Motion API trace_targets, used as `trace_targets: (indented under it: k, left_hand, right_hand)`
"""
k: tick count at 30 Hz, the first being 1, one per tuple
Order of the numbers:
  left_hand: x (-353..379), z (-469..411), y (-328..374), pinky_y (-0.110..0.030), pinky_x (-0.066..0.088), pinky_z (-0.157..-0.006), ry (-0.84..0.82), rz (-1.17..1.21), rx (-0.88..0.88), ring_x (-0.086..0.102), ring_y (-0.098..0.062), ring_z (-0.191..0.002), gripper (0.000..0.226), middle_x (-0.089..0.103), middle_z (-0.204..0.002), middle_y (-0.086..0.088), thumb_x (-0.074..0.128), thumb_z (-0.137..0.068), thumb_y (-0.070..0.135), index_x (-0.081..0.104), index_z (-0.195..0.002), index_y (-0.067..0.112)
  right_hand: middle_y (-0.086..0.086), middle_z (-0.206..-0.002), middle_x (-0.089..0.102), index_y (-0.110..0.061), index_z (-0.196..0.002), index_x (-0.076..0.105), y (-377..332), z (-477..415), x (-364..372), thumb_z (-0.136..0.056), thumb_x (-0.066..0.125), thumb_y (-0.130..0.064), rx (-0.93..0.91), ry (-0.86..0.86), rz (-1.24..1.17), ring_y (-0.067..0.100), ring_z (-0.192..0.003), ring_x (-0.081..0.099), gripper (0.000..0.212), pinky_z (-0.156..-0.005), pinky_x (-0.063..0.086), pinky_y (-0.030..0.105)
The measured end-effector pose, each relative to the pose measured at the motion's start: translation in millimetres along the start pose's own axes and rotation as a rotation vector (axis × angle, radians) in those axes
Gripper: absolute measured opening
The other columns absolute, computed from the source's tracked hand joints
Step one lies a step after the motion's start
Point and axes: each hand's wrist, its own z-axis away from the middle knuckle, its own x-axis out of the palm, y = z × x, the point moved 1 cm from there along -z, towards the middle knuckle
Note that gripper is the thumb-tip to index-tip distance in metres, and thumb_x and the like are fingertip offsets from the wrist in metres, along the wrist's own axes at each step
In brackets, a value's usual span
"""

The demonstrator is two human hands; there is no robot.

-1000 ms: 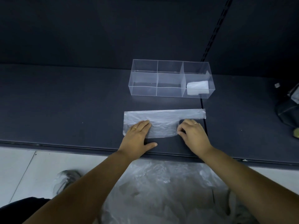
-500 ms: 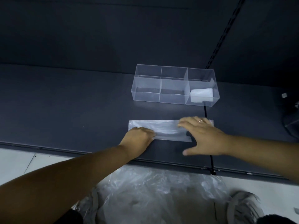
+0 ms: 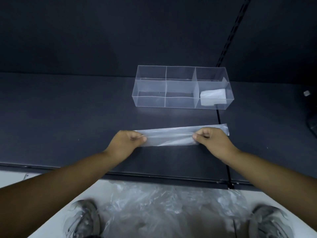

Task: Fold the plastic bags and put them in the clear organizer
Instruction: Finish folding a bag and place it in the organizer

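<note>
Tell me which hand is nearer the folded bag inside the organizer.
Right. The right hand is directly in front of the folded bag; the left hand is well to its left.

dark shelf (image 3: 68,117), dark back wall (image 3: 103,31) with a slotted upright rail (image 3: 229,36), pale floor (image 3: 13,176) below

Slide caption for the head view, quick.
Left hand and right hand pinch a plastic bag folded into a strip, near a clear organizer holding one folded bag at its right end.

Likely a shop or stockroom: a deep dark grey shelf (image 3: 68,109), matching back panel (image 3: 103,31) and black slotted upright rail (image 3: 230,36), above pale floor (image 3: 15,177).
</note>
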Motion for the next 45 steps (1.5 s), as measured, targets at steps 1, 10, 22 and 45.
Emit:
trace_targets:
  k: [1,10,22,45]
  left_hand:
    - [-2.1,-0.1,-3.6,-0.002,0.042,-0.065,0.036,0.075,-0.040,0.064,0.009,-0.072,0.015,0.073,-0.076,0.017,0.071,-0.085,0.027,0.074,-0.070,0.026]
    - [-1.6,-5.3,-18.3,-0.019,0.050,-0.066,0.307,0.096,-0.125,0.063,0.001,-0.059,0.010,0.071,-0.067,0.011,0.071,-0.085,0.023,0.072,-0.076,0.025]
    - [60.4,19.7,-17.5,-0.043,-0.015,-0.117,-0.057,-0.994,0.366,-0.027,-0.024,-0.143,0.078,-0.025,-0.157,-0.001,-0.008,-0.083,0.069,-0.030,-0.141,0.021]
    - [57.3,19.2,-14.7,-0.056,0.033,-0.108,-0.025,-1.019,0.375,0.030,-0.041,-0.139,0.076,0.032,-0.152,-0.017,0.017,-0.091,0.065,0.036,-0.146,0.016]
  right_hand:
    - [-0.009,-0.069,0.067,-0.014,-0.069,0.066,0.6,-2.7,2.4,-0.090,0.066,-0.021,0.020,0.032,-0.024,0.001,-0.067,0.059,0.022,-0.069,0.042,0.011]
    - [0.000,-0.069,0.070,-0.012,-0.066,0.070,-4.5,-19.2,12.9,-0.086,0.069,-0.032,0.119,0.213,0.114,0.015,-0.071,0.064,0.028,-0.067,0.048,0.029]
    - [0.003,-0.078,0.067,-0.008,-0.080,0.067,-19.2,-23.0,19.3,-0.087,0.067,-0.029,0.170,0.296,0.277,0.026,-0.081,0.065,0.022,-0.072,0.050,0.035]
    - [-0.005,-0.118,0.051,-0.018,-0.123,0.058,13.7,-20.8,-31.4,-0.093,0.060,-0.025,-0.211,0.200,0.669,0.018,-0.118,0.044,0.031,-0.097,0.024,0.025]
